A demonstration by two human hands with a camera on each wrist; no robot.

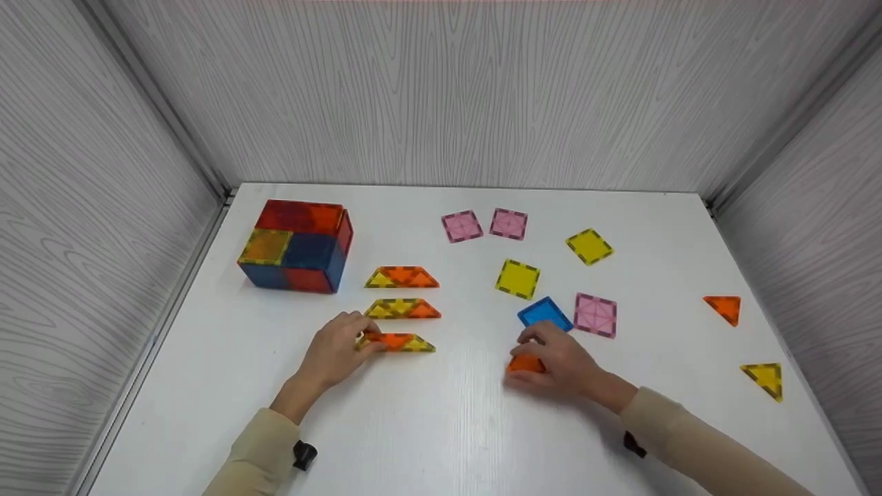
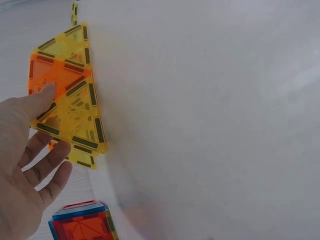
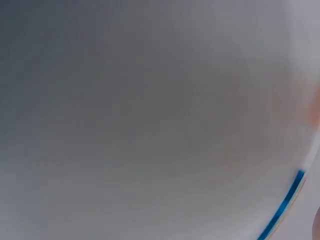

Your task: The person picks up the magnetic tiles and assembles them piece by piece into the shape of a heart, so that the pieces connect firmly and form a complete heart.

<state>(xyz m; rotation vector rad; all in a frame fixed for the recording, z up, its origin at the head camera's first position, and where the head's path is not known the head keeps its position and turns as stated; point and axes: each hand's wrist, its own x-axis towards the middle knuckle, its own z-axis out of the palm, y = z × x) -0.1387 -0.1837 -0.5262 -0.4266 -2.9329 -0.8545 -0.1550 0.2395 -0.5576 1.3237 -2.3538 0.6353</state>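
Grained walls (image 1: pixel 441 96) enclose your white tabletop (image 1: pixel 427 441) on the three sides shown. At its far left stands a box (image 1: pixel 300 238) of translucent tiles, red, blue and yellow-orange on top, blue and red in front. Your right hand (image 1: pixel 558 358) works near the centre right, its fingers bent and drawn close, an orange tile (image 1: pixel 527 363) held between thumb and fingertips; the tile's full outline is hidden. Your left hand (image 1: pixel 341 348) pinches the left end of the near strip (image 1: pixel 406 342), its thumb on the orange section, its other fingers loosely bent and apart. This strip has yellow ends; behind it lie the middle strip (image 1: pixel 402 308) and the far strip (image 1: pixel 402 277), both yellow at left and orange at right. To the right you see square tiles: three pink squares (image 1: pixel 595 315), two yellow squares (image 1: pixel 517 279), and a blue square (image 1: pixel 544 312), partly covered by your right hand and just beside the nearest pink one. Smallest, near the right edge, are an orange triangle (image 1: pixel 725 308) and, nearer you, a yellow triangle (image 1: pixel 765 377).
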